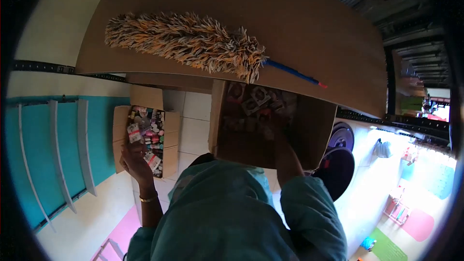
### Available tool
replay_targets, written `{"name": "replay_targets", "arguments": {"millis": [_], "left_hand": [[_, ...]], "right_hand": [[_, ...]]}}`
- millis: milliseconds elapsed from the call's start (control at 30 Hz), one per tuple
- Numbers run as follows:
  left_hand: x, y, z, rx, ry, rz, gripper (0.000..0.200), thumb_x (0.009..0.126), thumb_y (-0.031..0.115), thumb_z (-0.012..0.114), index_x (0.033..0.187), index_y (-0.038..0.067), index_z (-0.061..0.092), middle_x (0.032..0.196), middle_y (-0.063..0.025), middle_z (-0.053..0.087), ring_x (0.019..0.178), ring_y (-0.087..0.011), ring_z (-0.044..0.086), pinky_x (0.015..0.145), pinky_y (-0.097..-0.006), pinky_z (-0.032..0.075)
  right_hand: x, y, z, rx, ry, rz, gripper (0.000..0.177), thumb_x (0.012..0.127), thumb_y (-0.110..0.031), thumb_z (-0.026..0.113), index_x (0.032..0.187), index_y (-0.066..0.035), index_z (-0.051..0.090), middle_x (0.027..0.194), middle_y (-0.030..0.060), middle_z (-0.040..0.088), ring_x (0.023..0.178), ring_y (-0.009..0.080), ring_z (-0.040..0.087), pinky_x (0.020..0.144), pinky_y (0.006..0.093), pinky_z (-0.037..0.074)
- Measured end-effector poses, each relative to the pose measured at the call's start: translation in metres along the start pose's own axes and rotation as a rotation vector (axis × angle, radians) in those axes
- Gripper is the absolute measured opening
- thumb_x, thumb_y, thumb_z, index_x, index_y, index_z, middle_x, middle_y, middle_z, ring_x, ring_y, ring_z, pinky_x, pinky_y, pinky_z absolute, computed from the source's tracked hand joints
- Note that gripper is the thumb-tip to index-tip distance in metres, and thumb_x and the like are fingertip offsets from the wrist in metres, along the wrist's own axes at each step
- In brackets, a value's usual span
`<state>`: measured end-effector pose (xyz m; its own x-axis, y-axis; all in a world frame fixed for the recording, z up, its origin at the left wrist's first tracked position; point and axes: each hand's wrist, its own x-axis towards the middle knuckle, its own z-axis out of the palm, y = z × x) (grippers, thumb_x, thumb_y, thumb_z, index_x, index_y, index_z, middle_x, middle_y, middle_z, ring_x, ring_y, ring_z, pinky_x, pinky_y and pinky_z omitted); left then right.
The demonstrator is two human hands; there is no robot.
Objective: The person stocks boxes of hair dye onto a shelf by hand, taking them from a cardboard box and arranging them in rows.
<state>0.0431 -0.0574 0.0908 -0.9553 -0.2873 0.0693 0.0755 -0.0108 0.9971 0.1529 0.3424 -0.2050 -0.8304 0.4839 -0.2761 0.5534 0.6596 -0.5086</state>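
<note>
My left hand (135,159) is over the near left part of an open cardboard box (171,142) filled with small bottles and packets. Its fingers are curled near a white and red packet (134,132); whether they grip it is unclear. My right arm reaches down into a larger open cardboard box (314,130) on the right. In its shadow my right hand (271,124) is dim, among several small packages (260,95), and its fingers cannot be made out.
A fluffy duster (188,41) with a blue handle lies on a brown cardboard-covered shelf (309,34) above the boxes. Dark round tubs (333,169) stand right of the large box. Slatted metal bars (54,150) are at the left wall.
</note>
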Motion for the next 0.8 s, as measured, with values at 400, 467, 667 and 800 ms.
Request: {"name": "replay_targets", "arguments": {"millis": [400, 467, 667, 800], "left_hand": [[-0.011, -0.028, 0.017, 0.018, -0.448, -0.035, 0.035, 0.090, 0.027, 0.035, 0.083, -0.001, 0.054, 0.073, -0.0093, 0.057, 0.068, -0.0167, 0.054, 0.063, -0.0281, 0.042], [-0.017, -0.022, 0.041, -0.054, -0.594, -0.090, 0.031, 0.090, 0.021, 0.037, 0.092, -0.004, 0.055, 0.069, -0.0106, 0.058, 0.070, -0.0154, 0.056, 0.066, -0.0256, 0.041], [-0.035, -0.019, 0.100, -0.168, -1.065, -0.283, 0.034, 0.088, 0.022, 0.043, 0.115, 0.001, 0.043, 0.089, -0.0098, 0.056, 0.084, -0.0153, 0.055, 0.074, -0.0252, 0.041], [-0.052, -0.027, 0.129, -0.142, -1.171, -0.552, 0.040, 0.086, 0.024, 0.048, 0.121, 0.008, 0.038, 0.103, -0.0094, 0.050, 0.091, -0.0183, 0.053, 0.075, -0.0288, 0.045]], "right_hand": [[0.000, 0.000, -0.049, 0.398, 0.085, -0.062, 0.037, 0.077, -0.038, 0.057, 0.091, -0.004, 0.057, 0.079, 0.0061, 0.058, 0.071, 0.0156, 0.053, 0.063, 0.0301, 0.043], [-0.006, 0.000, -0.074, 0.496, 0.128, -0.049, 0.035, 0.079, -0.036, 0.057, 0.091, -0.004, 0.057, 0.078, 0.0047, 0.058, 0.069, 0.0134, 0.053, 0.062, 0.0282, 0.044], [-0.016, -0.019, -0.148, 0.922, -0.133, 0.282, 0.030, 0.084, -0.024, 0.051, 0.104, -0.003, 0.055, 0.084, 0.0018, 0.059, 0.075, 0.0068, 0.055, 0.065, 0.0225, 0.044], [-0.046, -0.099, -0.190, 0.821, -0.354, 0.135, 0.030, 0.082, -0.026, 0.055, 0.100, -0.002, 0.058, 0.083, 0.0018, 0.059, 0.071, 0.0070, 0.055, 0.062, 0.0227, 0.045]]}}
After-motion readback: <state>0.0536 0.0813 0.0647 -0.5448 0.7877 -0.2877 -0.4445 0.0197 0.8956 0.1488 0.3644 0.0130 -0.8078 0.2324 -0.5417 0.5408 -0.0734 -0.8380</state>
